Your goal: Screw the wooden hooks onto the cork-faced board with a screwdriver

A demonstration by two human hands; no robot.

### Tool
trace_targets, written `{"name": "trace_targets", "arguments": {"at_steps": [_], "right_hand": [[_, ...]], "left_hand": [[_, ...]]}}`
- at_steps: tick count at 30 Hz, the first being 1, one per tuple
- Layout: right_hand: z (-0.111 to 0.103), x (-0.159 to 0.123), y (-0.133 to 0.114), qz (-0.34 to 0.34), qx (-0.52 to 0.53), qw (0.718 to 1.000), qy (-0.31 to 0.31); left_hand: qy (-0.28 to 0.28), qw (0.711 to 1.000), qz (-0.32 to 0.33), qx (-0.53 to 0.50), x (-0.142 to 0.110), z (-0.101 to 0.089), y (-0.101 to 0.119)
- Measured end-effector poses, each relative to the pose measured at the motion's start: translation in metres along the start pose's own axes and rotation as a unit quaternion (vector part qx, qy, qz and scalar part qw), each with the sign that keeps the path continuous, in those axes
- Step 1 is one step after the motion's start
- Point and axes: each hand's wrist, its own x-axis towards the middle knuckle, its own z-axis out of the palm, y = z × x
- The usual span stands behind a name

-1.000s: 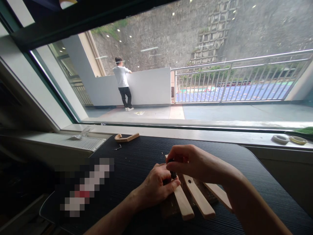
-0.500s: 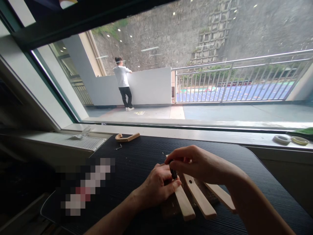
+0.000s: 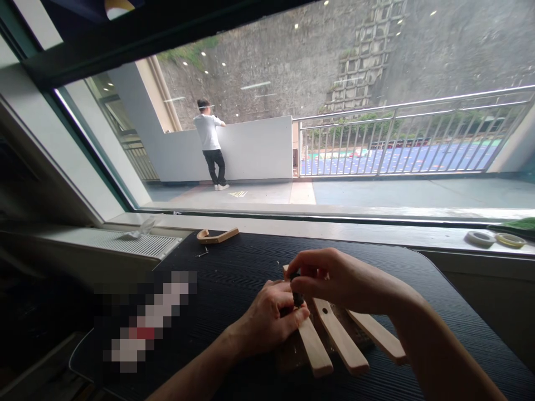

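Three pale wooden slats (image 3: 339,340) lie fanned out on a dark table (image 3: 234,273), over a brown wooden piece (image 3: 292,352). My left hand (image 3: 267,317) is closed over the near ends of the slats and presses them down. My right hand (image 3: 334,278) is pinched round a small black tool (image 3: 297,296) that stands upright on the slats just above my left thumb. Most of the tool is hidden by my fingers.
A curved wooden piece (image 3: 216,235) and a small metal bit (image 3: 203,253) lie at the table's far left. Two tape rolls (image 3: 480,238) sit on the window sill at the right. Behind the glass a person (image 3: 210,143) stands on a balcony. A white vent grille (image 3: 125,241) is at left.
Both hands stay on the slats; my right hand has shifted very slightly on the black tool. The view has tilted a little.
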Motion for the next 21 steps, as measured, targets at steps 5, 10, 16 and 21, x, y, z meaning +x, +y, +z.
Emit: {"name": "trace_targets", "arguments": {"at_steps": [5, 10, 16, 21], "right_hand": [[-0.001, -0.003, -0.002, -0.019, -0.001, 1.000, -0.003], [0.002, -0.002, -0.001, -0.010, 0.006, 1.000, 0.003], [0.005, 0.004, 0.005, -0.005, 0.003, 1.000, 0.029], [0.009, 0.006, 0.007, 0.001, -0.004, 0.999, 0.043]], "left_hand": [[-0.007, 1.000, -0.003, -0.006, 0.000, 0.000, 0.001], [-0.003, 1.000, 0.000, 0.001, 0.001, -0.001, 0.002], [0.009, 1.000, 0.000, 0.010, 0.001, 0.001, 0.000], [-0.001, 1.000, -0.012, 0.002, 0.000, 0.001, -0.001]]}}
